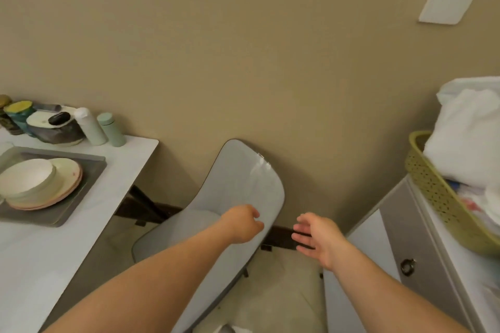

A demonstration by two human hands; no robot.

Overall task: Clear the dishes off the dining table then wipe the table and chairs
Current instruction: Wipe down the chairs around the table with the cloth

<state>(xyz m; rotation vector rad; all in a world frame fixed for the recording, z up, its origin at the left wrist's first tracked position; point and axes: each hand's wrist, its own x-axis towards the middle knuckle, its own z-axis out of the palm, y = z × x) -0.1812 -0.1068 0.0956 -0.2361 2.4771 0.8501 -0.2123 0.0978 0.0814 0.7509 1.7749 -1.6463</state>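
A grey chair (243,184) stands against the beige wall, to the right of the white dining table (54,246). My left hand (243,223) hovers over the chair's backrest with its fingers curled, holding nothing that I can see. My right hand (315,238) is just right of the chair, fingers straight and spread, empty. On the table a grey tray (81,197) carries a stack of plates (65,178) with a white bowl (27,176) on top.
Bottles (90,127), jars and a container crowd the table's far corner. A white cabinet (392,251) with a ring handle stands at the right, bearing a green basket (433,192) full of white bags. Tiled floor shows between chair and cabinet.
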